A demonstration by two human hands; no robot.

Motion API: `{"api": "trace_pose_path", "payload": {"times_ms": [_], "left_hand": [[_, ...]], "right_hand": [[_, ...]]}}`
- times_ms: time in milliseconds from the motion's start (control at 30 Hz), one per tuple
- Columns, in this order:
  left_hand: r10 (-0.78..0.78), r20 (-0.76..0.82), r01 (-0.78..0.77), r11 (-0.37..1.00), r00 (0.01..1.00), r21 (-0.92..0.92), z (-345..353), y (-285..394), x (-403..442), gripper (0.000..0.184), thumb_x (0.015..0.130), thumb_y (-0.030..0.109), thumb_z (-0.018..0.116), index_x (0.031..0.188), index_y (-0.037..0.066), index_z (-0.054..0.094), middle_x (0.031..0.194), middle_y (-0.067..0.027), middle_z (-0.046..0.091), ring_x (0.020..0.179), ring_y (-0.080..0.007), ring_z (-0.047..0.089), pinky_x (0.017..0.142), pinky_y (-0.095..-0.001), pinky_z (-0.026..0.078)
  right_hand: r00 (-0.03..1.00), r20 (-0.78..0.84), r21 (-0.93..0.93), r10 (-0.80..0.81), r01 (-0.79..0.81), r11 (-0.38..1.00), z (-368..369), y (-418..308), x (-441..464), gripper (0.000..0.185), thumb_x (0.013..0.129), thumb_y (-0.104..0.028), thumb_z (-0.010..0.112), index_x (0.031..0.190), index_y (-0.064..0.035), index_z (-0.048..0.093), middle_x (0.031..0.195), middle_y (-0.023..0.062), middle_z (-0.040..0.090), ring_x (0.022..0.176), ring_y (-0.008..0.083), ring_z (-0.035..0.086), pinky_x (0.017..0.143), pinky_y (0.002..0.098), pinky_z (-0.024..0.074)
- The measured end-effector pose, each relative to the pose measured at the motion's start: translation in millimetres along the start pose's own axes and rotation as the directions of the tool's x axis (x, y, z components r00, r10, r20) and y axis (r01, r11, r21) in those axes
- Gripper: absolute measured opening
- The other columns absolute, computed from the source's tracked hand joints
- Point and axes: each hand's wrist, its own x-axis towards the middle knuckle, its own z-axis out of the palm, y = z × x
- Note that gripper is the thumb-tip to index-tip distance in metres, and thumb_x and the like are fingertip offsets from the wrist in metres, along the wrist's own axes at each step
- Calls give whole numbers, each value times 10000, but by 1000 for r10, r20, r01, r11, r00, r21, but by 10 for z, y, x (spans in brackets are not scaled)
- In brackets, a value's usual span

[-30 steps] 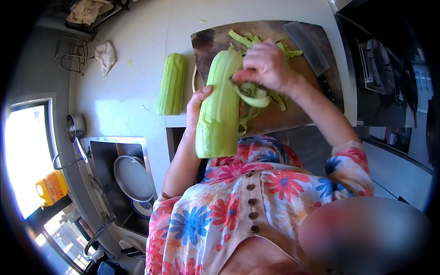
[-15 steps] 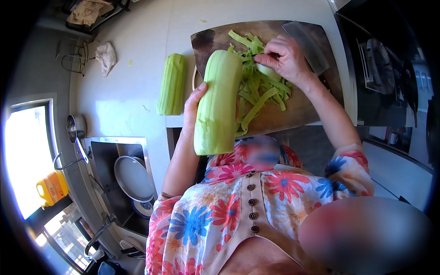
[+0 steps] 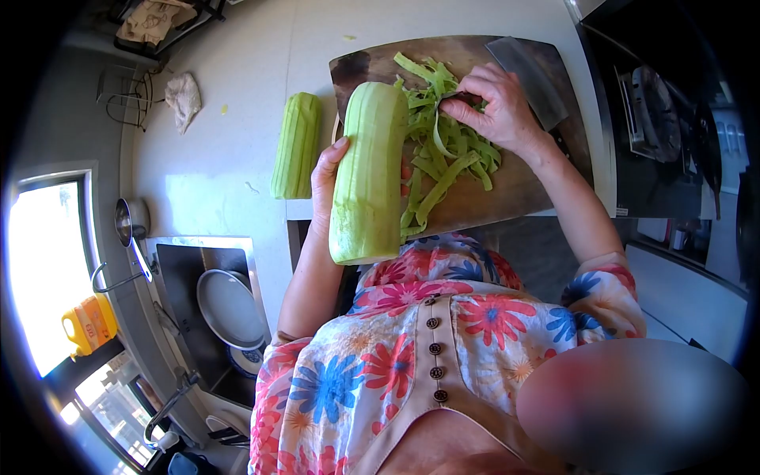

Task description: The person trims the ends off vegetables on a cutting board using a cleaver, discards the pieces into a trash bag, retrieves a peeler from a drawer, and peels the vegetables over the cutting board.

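Observation:
My left hand (image 3: 326, 170) grips a large pale green gourd (image 3: 366, 178), its thumb on the left side and the other fingers hidden behind. The gourd is tilted nearly upright, largely peeled, with a flat cut lower end. Just right of its top, my right hand (image 3: 495, 107) is closed around a small dark peeler (image 3: 463, 97), mostly covered by the fingers. A thin strip of peel (image 3: 440, 134) hangs below the peeler. Under both hands, a heap of green peelings (image 3: 451, 162) lies on the wooden cutting board (image 3: 507, 190).
A cleaver (image 3: 530, 83) lies on the board's right part. Another peeled gourd piece (image 3: 297, 146) rests on the white counter (image 3: 229, 158) left of the board. A sink (image 3: 178, 285) holding a pan (image 3: 229, 309) is at lower left. A white cloth (image 3: 184, 101) lies farther back.
The gourd has shifted slightly left and up in my left hand. My right hand has turned a little, and a thin peel strip now hangs from the peeler.

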Motion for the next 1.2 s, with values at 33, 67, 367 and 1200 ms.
{"api": "trace_pose_path", "payload": {"times_ms": [33,67,367,1200], "left_hand": [[-2,35,3,1000,999,-20,-9,1,4,685,846,484,497,1286,-38,439,1077,-263,574,918,-359,617,736,-458,542],[-4,69,6,999,998,-40,-20,4,7,690,849,481,496,1299,-37,426,1095,-268,568,933,-363,615,748,-460,544],[57,186,-25,985,981,-172,176,-14,149,695,826,495,504,1317,9,435,1203,-202,551,1041,-308,593,763,-389,562],[6,101,3,996,995,-87,268,-148,176,698,792,537,513,1267,27,490,1040,-256,622,787,-294,661,687,-380,566]], "right_hand": [[1000,-13,-2,-19,19,1000,-4,-8,5,352,770,-462,692,784,-113,648,737,2,551,788,189,539,723,353,352],[999,-25,-4,-38,38,999,-9,-23,14,323,776,-433,697,783,-114,649,730,2,555,773,187,542,709,353,360],[990,-134,316,49,-4,949,128,-259,11,117,799,-105,691,861,-39,616,761,61,593,719,210,586,634,309,455],[872,-80,892,482,-153,426,302,-520,-127,174,918,-176,614,1002,-27,647,824,-44,586,749,35,489,685,187,402]]}}
